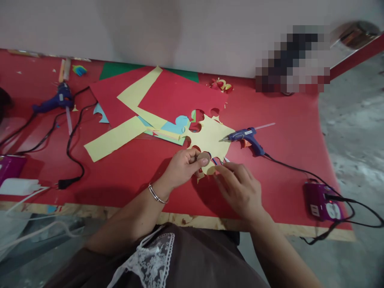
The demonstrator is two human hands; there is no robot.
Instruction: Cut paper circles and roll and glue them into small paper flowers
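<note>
My left hand (pixel 188 165) pinches a small round brownish disc (pixel 204 159) between thumb and fingers. Just below the disc shows a rounded piece of yellow paper (pixel 209 168). My right hand (pixel 240 185) is closed beside it, with fingertips at the paper's right edge; what they grip is mostly hidden. A thin blue stick-like thing (pixel 213 161) shows by those fingertips. Beyond both hands lies a larger yellow sheet (pixel 210 134) with round bites cut from its edges. A blue glue gun (pixel 247 138) rests with its nozzle over that sheet.
Red sheets (pixel 183 94), yellow strips (pixel 115 138) and blue scraps (pixel 181 124) overlap on the red tabletop (pixel 285 120). Another glue gun (pixel 58 99) lies at left among black cables (pixel 72 140). A purple power box (pixel 321 202) stands at the right edge. Small cut pieces (pixel 221 85) lie at the back.
</note>
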